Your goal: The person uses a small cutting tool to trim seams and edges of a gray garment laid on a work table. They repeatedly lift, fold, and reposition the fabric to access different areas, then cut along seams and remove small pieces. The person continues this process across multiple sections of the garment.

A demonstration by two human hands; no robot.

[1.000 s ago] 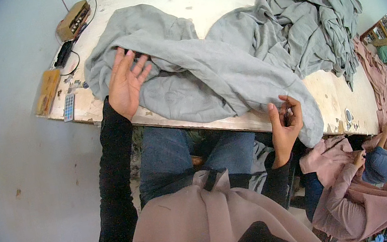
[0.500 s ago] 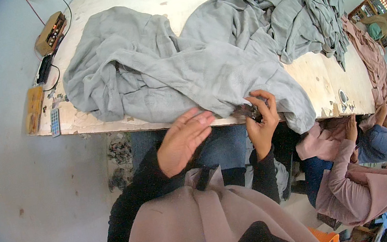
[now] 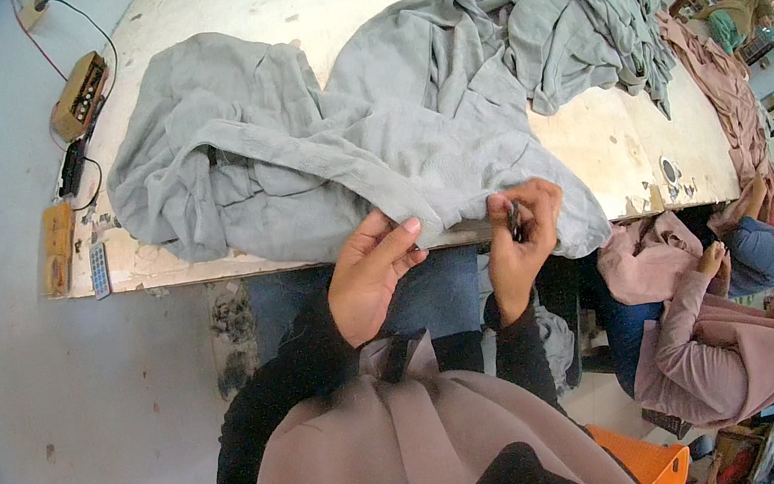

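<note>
A crumpled grey cloth (image 3: 296,175) lies over the near part of the table, its front edge at the table's rim. My left hand (image 3: 371,280) pinches that edge between thumb and fingers. To its right, my right hand (image 3: 526,238) is closed, with thumb and forefinger at the same edge. In its curled fingers sits a small dark tool (image 3: 514,220), mostly hidden, so I cannot make out its exact kind. A short stretch of the cloth's edge spans between the two hands.
More grey cloth (image 3: 573,10) is heaped at the back right of the pale worn table (image 3: 614,140). On the left are a remote control (image 3: 99,270) and a brown box-shaped device (image 3: 79,96). Another person (image 3: 728,350) sits at right, handling pink cloth (image 3: 648,256).
My left hand, open with fingers outstretched before, has closed on the cloth's edge. My right hand has turned and its fingers have curled in. The view has shifted slightly.
</note>
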